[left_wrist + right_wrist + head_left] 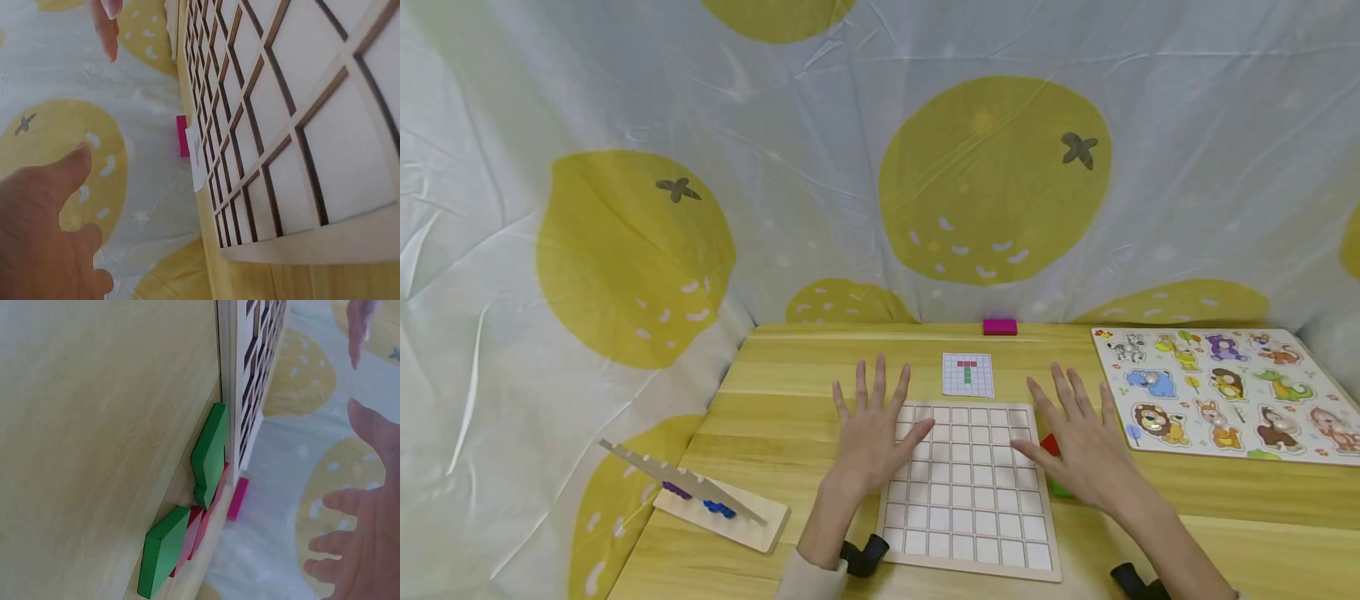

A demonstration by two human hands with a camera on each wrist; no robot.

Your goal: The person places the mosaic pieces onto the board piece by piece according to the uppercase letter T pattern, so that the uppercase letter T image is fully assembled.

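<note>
A wooden grid board (970, 569) with pale square cells lies in front of me. My left hand (868, 446) is spread above its left side, palm down, holding nothing. Over the right edge my right hand (1086, 454) is spread likewise, with its fingers apart. Beside the board, partly hidden under the right hand, are a red block (1049, 445) and a green block (1060, 489). Several green blocks (209, 450) and red blocks (195, 537) show there in the right wrist view. Behind the board lies a card (951, 387) printed with a red and green T.
A magenta block (1000, 327) sits at the table's back edge. At the right is an animal puzzle board (1195, 417). A slanted wooden stand (752, 533) with purple and blue pieces occupies the left. A lemon-print curtain (805, 167) hangs behind and at the left.
</note>
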